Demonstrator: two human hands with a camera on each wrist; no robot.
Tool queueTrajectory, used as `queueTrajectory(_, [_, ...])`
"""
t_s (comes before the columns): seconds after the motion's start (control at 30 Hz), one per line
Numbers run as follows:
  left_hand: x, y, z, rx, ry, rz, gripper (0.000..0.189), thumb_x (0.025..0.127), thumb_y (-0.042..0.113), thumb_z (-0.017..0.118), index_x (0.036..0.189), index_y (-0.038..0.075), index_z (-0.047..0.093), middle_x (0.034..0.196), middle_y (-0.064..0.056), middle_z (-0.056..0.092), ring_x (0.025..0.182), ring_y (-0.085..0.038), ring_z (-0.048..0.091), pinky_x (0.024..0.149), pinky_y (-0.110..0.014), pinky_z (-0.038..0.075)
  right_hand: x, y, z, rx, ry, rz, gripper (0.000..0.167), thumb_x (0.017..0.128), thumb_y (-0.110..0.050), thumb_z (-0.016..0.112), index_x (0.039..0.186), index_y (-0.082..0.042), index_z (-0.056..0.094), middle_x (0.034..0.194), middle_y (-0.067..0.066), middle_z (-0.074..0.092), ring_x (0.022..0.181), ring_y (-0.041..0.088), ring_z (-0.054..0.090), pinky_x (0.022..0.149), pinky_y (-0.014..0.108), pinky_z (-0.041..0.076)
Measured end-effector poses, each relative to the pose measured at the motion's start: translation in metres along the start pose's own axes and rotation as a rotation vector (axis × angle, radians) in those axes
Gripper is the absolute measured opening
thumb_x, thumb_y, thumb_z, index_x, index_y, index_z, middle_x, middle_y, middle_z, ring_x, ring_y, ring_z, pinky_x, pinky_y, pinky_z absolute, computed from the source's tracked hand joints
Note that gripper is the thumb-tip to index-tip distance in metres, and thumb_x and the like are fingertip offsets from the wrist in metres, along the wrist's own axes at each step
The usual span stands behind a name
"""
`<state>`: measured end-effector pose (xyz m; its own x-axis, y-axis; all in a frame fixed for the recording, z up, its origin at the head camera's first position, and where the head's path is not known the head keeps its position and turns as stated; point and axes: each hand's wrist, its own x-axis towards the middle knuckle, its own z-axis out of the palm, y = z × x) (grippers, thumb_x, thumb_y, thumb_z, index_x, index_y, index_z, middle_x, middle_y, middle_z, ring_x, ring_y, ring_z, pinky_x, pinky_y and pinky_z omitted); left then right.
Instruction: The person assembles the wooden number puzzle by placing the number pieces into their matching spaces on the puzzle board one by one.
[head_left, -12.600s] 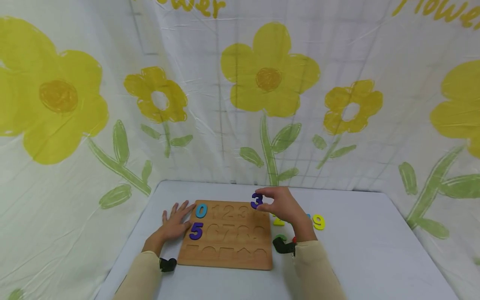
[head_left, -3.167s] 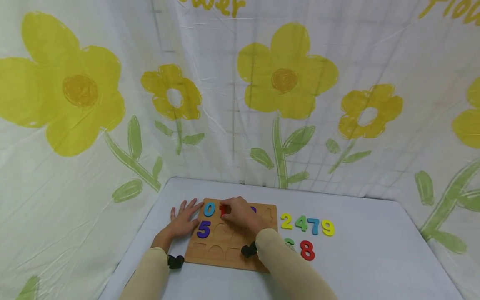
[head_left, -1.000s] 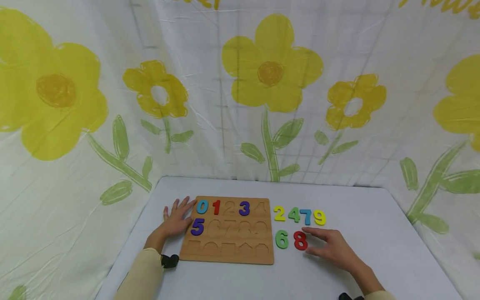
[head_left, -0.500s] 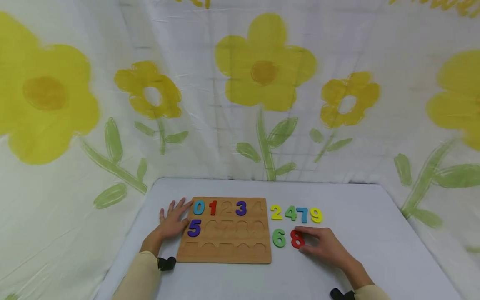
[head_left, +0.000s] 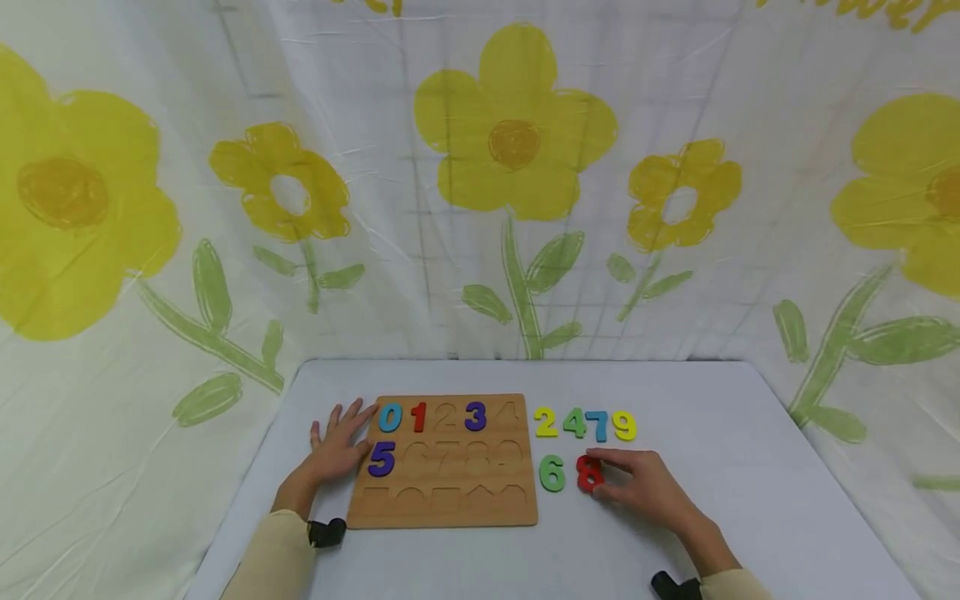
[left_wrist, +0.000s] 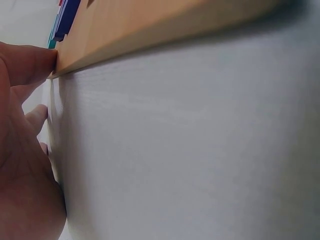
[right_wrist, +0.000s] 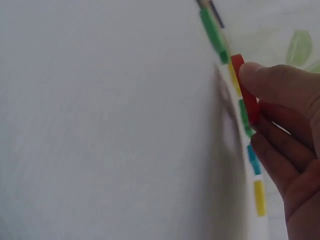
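My right hand (head_left: pixel 654 490) pinches the red number 8 (head_left: pixel 589 474) between thumb and fingers, right of the wooden number board (head_left: pixel 442 512). In the right wrist view the red 8 (right_wrist: pixel 246 92) looks tilted and slightly raised off the table. My left hand (head_left: pixel 335 450) lies with spread fingers at the board's left edge; in the left wrist view its thumb (left_wrist: pixel 32 64) touches that edge. A blue 0 (head_left: pixel 390 417), red 1 (head_left: pixel 418 417) and purple 3 (head_left: pixel 476 416) sit in the top row, a purple 5 (head_left: pixel 382 459) in the second. The other recesses hold no pieces.
On the white table (head_left: pixel 675 400) right of the board lie a yellow 2 (head_left: pixel 546 422), green 4 (head_left: pixel 574 422), blue 7 (head_left: pixel 597 426) and yellow 9 (head_left: pixel 624 426). A green 6 (head_left: pixel 552 473) lies left of the red 8. A flowered curtain (head_left: pixel 390 317) hangs behind.
The purple 3, then the red 1, came to sit in the board's top row. My right hand moved right to the red 8 and closed on it. The left hand stayed at the board.
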<state>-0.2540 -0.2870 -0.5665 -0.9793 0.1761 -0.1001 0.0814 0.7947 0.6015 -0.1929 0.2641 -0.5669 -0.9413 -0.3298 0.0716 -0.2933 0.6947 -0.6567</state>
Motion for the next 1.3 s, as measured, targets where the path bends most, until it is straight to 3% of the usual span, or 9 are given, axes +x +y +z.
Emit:
queueTrajectory(0.33, [0.003, -0.002, 0.001, 0.04, -0.039, -0.026, 0.069, 0.107, 0.018, 0.058, 0.171, 0.011, 0.035, 0.181, -0.027, 0.013, 0.165, -0.06, -0.007, 0.121, -0.082, -0.02, -0.003, -0.028, -0.017, 0.049, 0.068, -0.041, 0.051, 0.09, -0.032, 0.092, 0.139, -0.026, 0.077, 0.131, -0.007, 0.08, 0.123, 0.022, 0.076, 0.104, 0.05, 0.062])
queueTrajectory(0.7, [0.004, -0.003, 0.0, 0.028, -0.038, -0.023, 0.07, 0.106, 0.018, 0.058, 0.172, 0.012, 0.035, 0.182, -0.027, 0.012, 0.165, -0.059, -0.009, 0.121, -0.081, -0.021, 0.021, -0.073, -0.018, 0.036, 0.116, -0.183, 0.051, 0.089, -0.024, 0.092, 0.138, -0.02, 0.078, 0.129, -0.004, 0.081, 0.116, 0.027, 0.079, 0.096, 0.052, 0.065])
queueTrajectory(1.13, [0.003, -0.002, 0.0, 0.025, -0.04, -0.024, 0.069, 0.107, 0.018, 0.058, 0.172, 0.012, 0.035, 0.182, -0.027, 0.012, 0.165, -0.059, -0.008, 0.122, -0.081, -0.02, 0.053, -0.105, 0.002, 0.072, 0.047, -0.249, 0.051, 0.092, -0.022, 0.09, 0.141, -0.021, 0.076, 0.131, -0.002, 0.081, 0.123, 0.033, 0.077, 0.103, 0.056, 0.062])
queueTrajectory(1.3, [0.004, -0.004, 0.002, 0.034, -0.045, -0.031, 0.069, 0.107, 0.018, 0.057, 0.172, 0.013, 0.034, 0.182, -0.026, 0.012, 0.166, -0.059, -0.008, 0.122, -0.08, -0.02, 0.062, -0.115, 0.014, 0.105, 0.008, -0.24, 0.049, 0.092, -0.021, 0.09, 0.139, -0.02, 0.077, 0.132, -0.002, 0.081, 0.126, 0.028, 0.076, 0.105, 0.057, 0.061])
